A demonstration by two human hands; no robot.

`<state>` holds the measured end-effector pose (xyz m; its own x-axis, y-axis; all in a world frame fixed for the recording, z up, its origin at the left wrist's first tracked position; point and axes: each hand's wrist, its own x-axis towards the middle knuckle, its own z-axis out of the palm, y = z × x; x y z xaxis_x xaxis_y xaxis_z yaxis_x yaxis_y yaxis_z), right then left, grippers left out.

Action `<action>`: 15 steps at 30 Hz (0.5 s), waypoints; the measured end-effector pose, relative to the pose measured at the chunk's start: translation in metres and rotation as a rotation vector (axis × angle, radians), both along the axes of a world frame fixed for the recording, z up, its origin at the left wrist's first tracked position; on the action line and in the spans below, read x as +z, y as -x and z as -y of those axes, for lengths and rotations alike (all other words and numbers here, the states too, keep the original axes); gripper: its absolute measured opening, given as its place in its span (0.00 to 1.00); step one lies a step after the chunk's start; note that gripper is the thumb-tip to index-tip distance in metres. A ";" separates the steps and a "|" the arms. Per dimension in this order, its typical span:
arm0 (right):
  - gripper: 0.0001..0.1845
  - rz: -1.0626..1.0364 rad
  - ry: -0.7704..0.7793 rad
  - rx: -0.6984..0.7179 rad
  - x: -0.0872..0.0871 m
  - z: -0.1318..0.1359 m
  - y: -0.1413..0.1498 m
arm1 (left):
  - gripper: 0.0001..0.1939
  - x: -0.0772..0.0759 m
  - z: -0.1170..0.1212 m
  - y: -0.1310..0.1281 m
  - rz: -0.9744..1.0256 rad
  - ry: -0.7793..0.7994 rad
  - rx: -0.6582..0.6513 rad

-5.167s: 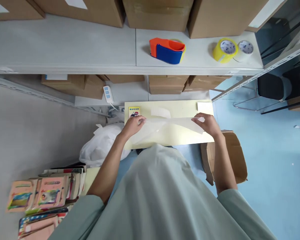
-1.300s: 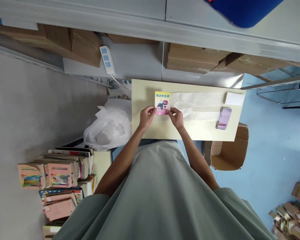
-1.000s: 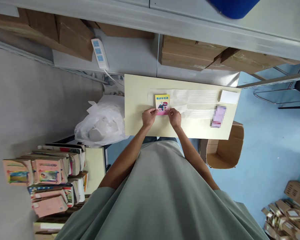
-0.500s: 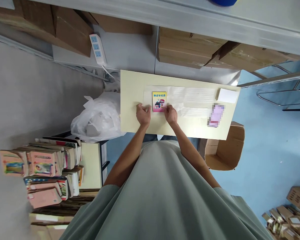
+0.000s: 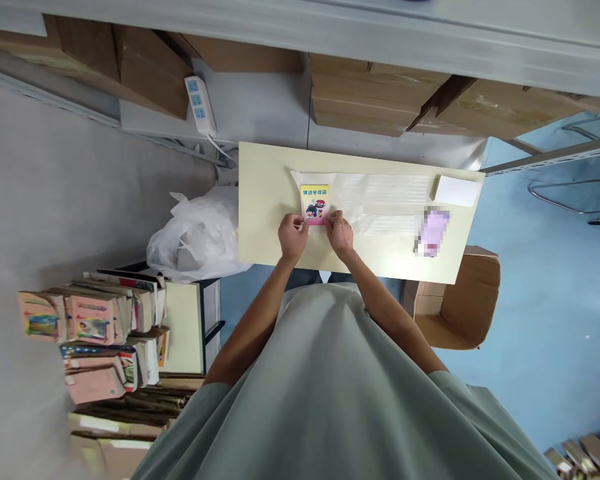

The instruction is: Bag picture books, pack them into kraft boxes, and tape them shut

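A small yellow-and-pink book (image 5: pixel 315 200) with cartoon figures on its cover lies on a thin whitish wrapping sheet (image 5: pixel 380 190), near the sheet's left end. My left hand (image 5: pixel 293 238) is closed in a pinch at the book's lower left corner, on the sheet's edge, which slants in against the book. At the lower right corner my right hand (image 5: pixel 339 233) has its thumb on the cover and its fingers curled beside it, gripping the book's edge.
On the cream table (image 5: pixel 263 200) are a white stack (image 5: pixel 456 191) and a blurred purple phone-like item (image 5: pixel 433 231) at right. A plastic bag (image 5: pixel 195 237) and stacked books (image 5: pixel 93 320) stand left. An open carton (image 5: pixel 467 300) sits below right; a power strip (image 5: pixel 200 107) lies behind.
My left hand has moved right to the book's lower corner, drawing the sheet's left edge inward. My right thumb has shifted onto the cover. The view has tilted slightly.
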<state>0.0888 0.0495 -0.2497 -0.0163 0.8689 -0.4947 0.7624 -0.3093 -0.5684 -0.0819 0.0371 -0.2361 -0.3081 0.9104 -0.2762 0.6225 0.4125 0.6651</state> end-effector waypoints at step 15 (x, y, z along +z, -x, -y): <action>0.35 -0.030 -0.112 0.154 0.006 0.004 -0.003 | 0.08 -0.011 0.000 -0.032 0.062 -0.024 0.081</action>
